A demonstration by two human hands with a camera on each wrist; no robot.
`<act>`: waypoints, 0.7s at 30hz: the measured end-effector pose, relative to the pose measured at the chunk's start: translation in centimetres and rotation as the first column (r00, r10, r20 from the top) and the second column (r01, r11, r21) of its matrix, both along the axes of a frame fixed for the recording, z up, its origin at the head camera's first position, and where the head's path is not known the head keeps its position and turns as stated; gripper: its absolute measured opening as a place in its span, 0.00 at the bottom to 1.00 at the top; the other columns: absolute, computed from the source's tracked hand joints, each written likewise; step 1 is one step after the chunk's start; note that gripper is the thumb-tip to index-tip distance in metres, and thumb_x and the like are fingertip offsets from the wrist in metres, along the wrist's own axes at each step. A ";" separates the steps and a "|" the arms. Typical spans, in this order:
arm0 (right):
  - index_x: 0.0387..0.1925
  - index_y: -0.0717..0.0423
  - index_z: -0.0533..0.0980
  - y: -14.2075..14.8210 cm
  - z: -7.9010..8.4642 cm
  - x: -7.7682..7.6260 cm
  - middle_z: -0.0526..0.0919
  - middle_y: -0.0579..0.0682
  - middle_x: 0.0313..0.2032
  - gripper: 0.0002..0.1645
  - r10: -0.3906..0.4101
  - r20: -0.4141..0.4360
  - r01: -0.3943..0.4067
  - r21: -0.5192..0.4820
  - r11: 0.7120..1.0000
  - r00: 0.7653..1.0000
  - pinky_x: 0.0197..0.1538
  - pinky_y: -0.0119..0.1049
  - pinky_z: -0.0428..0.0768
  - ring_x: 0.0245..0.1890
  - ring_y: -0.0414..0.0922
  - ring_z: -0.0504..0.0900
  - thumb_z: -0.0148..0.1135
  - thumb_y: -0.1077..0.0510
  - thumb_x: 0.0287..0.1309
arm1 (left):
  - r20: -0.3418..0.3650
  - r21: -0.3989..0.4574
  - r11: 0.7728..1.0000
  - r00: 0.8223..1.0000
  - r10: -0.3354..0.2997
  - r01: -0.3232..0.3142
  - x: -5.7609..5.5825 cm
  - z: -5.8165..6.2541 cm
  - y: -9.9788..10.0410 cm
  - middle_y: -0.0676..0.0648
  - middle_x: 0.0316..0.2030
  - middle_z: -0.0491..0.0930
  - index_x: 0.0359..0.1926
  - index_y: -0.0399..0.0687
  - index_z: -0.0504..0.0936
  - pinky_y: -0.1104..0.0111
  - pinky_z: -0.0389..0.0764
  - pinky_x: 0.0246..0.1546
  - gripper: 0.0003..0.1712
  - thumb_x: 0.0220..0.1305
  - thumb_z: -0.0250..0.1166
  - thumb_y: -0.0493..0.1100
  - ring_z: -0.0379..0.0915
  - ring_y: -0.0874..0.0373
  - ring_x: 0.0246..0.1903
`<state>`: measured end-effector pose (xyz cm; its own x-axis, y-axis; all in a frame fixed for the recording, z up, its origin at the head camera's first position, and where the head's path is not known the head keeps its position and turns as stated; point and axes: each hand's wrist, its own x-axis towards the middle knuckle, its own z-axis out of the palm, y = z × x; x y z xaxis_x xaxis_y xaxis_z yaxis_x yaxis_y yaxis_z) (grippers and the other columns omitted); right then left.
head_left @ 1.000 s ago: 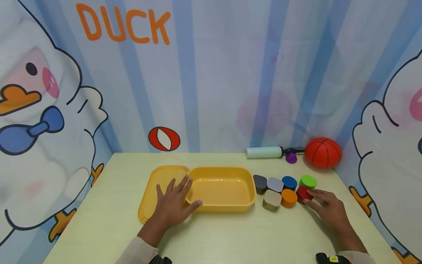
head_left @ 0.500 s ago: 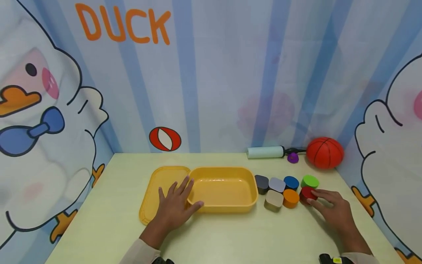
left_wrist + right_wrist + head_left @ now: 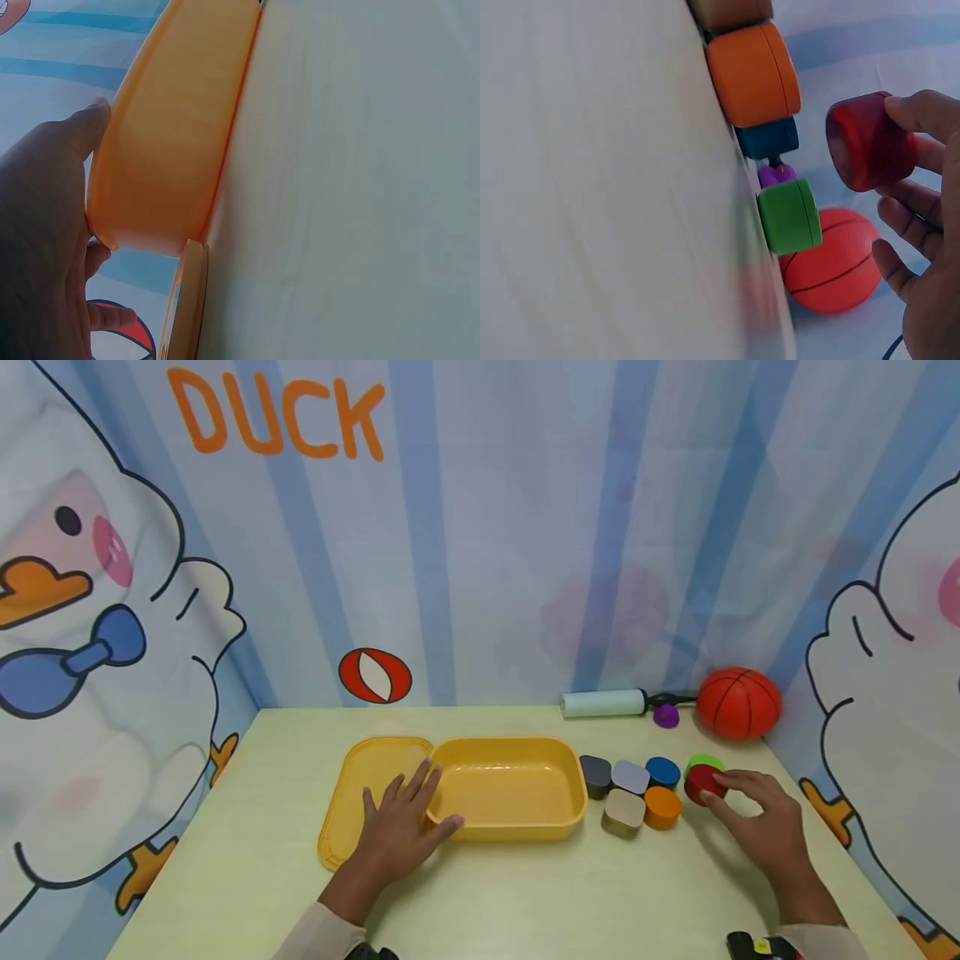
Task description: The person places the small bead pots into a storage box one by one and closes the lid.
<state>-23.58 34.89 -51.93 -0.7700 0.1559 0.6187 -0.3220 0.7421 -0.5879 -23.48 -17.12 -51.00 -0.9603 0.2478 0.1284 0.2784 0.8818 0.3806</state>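
Note:
Pinched between the thumb and fingers of my right hand [image 3: 765,818] is a short red cylinder [image 3: 870,141], lifted clear of the table as the right wrist view shows. My left hand [image 3: 401,831] rests with spread, fairly straight fingers on the left rim of a yellow rectangular box [image 3: 506,831]. Under that hand's wrist side lies a flat yellow lid [image 3: 352,802]. Beside the box stand an orange cylinder [image 3: 662,808], a blue one [image 3: 663,772], a green one [image 3: 790,217] partly hidden behind the red, and rounded blocks in beige [image 3: 623,812], lavender [image 3: 630,777] and dark grey [image 3: 596,776].
At the table's back edge lie a pale pump [image 3: 603,703], a small purple object [image 3: 666,717] and a red basketball [image 3: 739,703]. A duck-printed curtain [image 3: 495,527] rises behind the pale table [image 3: 540,902].
My right hand has raised the red cylinder off the table, moving it up and slightly right, away from the orange one. The left hand keeps its place on the box rim.

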 end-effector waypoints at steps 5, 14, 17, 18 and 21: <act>0.51 0.65 0.90 -1.3 1.0 -0.8 0.90 0.63 0.50 0.23 0.081 -0.045 -0.081 0.016 0.997 0.996 0.58 0.04 0.66 0.54 0.10 0.70 0.85 0.69 0.50 | 0.013 0.006 1.000 1.000 0.002 -0.003 0.1 0.1 0.1 0.55 0.90 0.47 0.89 0.61 0.55 0.15 0.37 0.74 0.51 0.76 0.54 0.77 0.52 0.30 0.85; 0.52 0.64 0.90 -4.8 2.2 -2.4 0.91 0.62 0.49 0.25 0.233 -0.110 -0.229 0.043 0.972 0.966 0.57 0.08 0.74 0.56 0.12 0.74 0.83 0.72 0.50 | 0.006 0.015 1.000 1.000 0.004 -0.004 0.2 0.3 0.0 0.54 0.90 0.48 0.89 0.60 0.56 0.14 0.38 0.74 0.51 0.77 0.54 0.77 0.53 0.29 0.84; 0.51 0.66 0.90 -5.8 2.6 -2.9 0.91 0.62 0.49 0.25 0.270 -0.124 -0.265 0.054 0.963 0.955 0.59 0.09 0.74 0.55 0.17 0.78 0.83 0.74 0.49 | 0.013 0.022 1.000 1.000 0.004 -0.005 0.2 0.2 0.0 0.54 0.90 0.48 0.89 0.60 0.56 0.15 0.38 0.74 0.51 0.77 0.54 0.76 0.50 0.29 0.85; 0.51 0.66 0.90 -6.2 2.7 -3.0 0.92 0.62 0.49 0.25 0.274 -0.128 -0.269 0.059 0.961 0.953 0.59 0.09 0.74 0.55 0.22 0.82 0.83 0.74 0.48 | 0.013 0.025 1.000 1.000 0.004 -0.004 0.2 0.2 0.1 0.54 0.90 0.48 0.89 0.60 0.56 0.15 0.38 0.74 0.51 0.77 0.54 0.76 0.49 0.29 0.85; 0.52 0.65 0.90 -7.2 3.1 -3.3 0.92 0.63 0.50 0.24 0.275 -0.120 -0.270 0.060 0.961 0.954 0.59 0.09 0.72 0.54 0.44 0.90 0.83 0.72 0.50 | 0.018 0.029 1.000 1.000 0.001 -0.002 0.1 0.1 0.0 0.54 0.90 0.46 0.89 0.60 0.55 0.15 0.38 0.74 0.51 0.77 0.54 0.76 0.47 0.29 0.86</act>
<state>-26.84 27.73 -48.80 -0.6948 -0.0772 0.7150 -0.5850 0.6390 -0.4995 -23.38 -17.07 -50.86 -0.9629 0.2429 0.1178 0.2699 0.8708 0.4110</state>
